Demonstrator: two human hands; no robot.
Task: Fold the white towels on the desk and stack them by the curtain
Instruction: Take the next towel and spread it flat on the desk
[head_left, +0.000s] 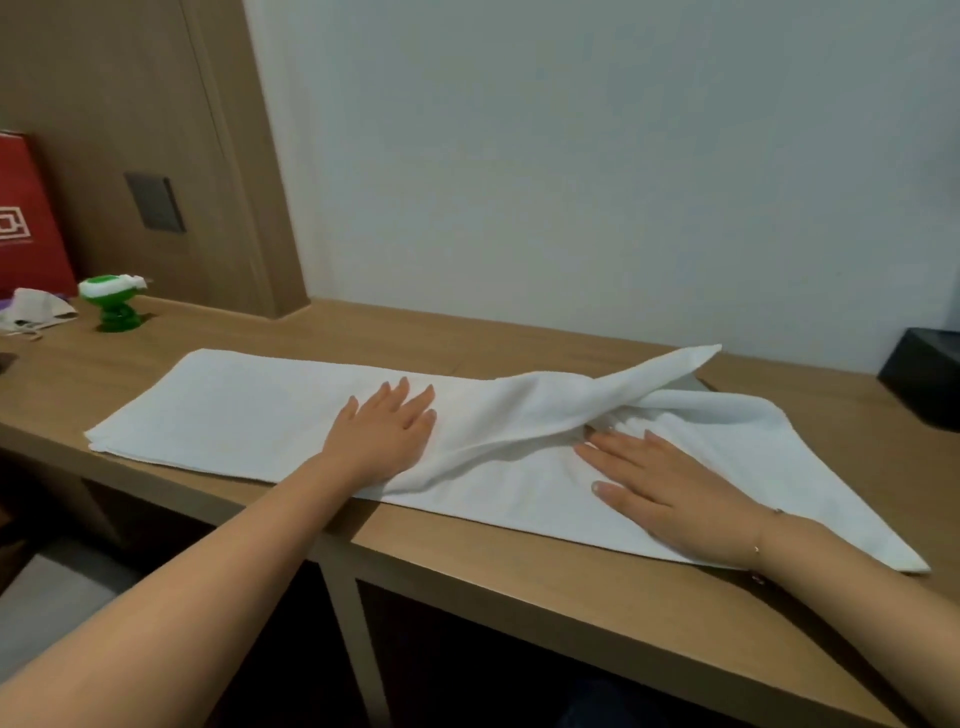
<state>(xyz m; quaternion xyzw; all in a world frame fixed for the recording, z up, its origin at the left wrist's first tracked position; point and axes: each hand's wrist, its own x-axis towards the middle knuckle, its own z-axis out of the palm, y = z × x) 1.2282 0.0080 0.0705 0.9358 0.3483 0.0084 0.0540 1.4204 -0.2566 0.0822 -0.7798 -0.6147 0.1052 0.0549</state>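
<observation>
Wooden surface (519, 566) against a pale wall (571, 156), bearing a long white towel (234, 410). Left hand (384, 431) and right hand (670, 499) press the towel, fingers flat and released. Wood panelling (130, 104) lines the left.

red box (31, 223) with white square logo, lettering unreadable

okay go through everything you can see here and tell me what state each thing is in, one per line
Towel: spread along the desk, left part flat, right part twisted and bunched.
Left hand: flat, pressing the towel.
Right hand: flat, pressing the towel.
Green bottle: upright.
Red bag: standing against the wood panel.
Black box: on the desk's right end.
</observation>
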